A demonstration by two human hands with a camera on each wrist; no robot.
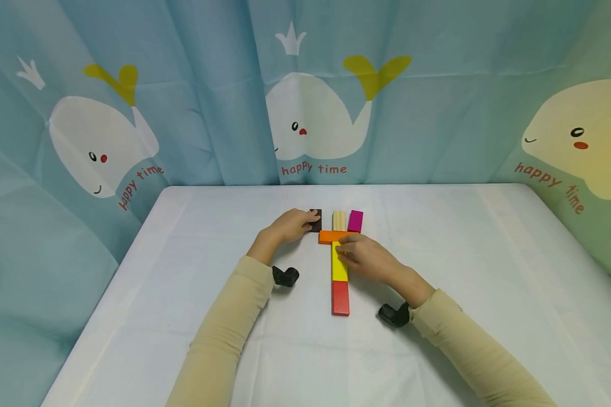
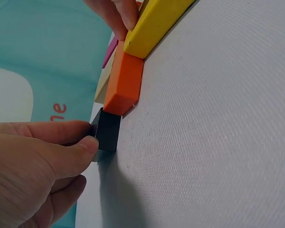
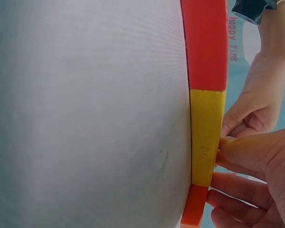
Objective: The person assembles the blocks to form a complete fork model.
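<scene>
My left hand [image 1: 291, 225] pinches a black block [image 2: 109, 130] between thumb and fingers, close against the left end of an orange block [image 1: 325, 237]. The orange block lies crosswise above a yellow block [image 1: 339, 268], and a red block [image 1: 340, 298] continues the line toward me. On the yellow block, near where it meets the orange one, rest the fingertips of my right hand [image 1: 371, 260]. Pale wood-coloured pieces [image 1: 339, 220] and a magenta block [image 1: 356, 220] stand beyond the orange block; its right part is partly covered by my right hand.
All the blocks lie on a white-covered table [image 1: 183, 254]. A blue curtain [image 1: 209, 113] with whale prints hangs behind the table and along its sides. Black wrist devices [image 1: 285, 277] stick out from both sleeves, low over the cloth.
</scene>
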